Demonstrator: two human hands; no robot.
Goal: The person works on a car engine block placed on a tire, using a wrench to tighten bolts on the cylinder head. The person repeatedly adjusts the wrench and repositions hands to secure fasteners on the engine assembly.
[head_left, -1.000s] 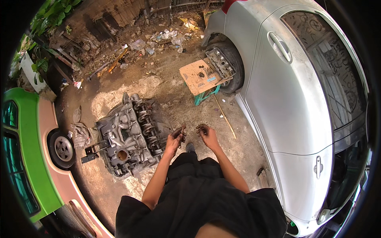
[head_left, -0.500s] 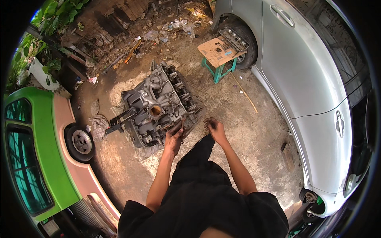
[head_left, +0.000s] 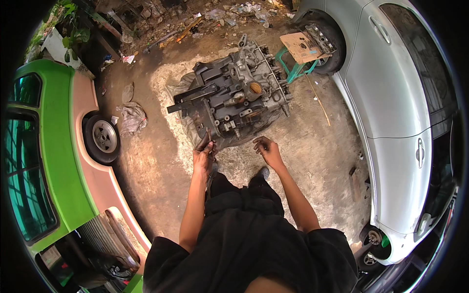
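Dark with grease, my left hand is closed around a thin rod-like piece whose tip sticks up past the fingers; its kind is too small to tell. To its right, my right hand hangs in the air with loosely bent fingers and nothing visible in them. Beyond both hands lies a greasy engine block with a round brownish opening on top. It rests on a dark plastic sheet on the ground. A flat black bar lies across its left side.
A green and pink vehicle stands on the left, a silver car on the right. Near the silver car's wheel, a green stool bears a board and a metal engine part. A crumpled cloth and a stick lie on the ground.
I have straightened up and shifted, so the engine now sits farther ahead. My left hand has come away from the engine with the thin piece; my right hand's fingers have loosened.
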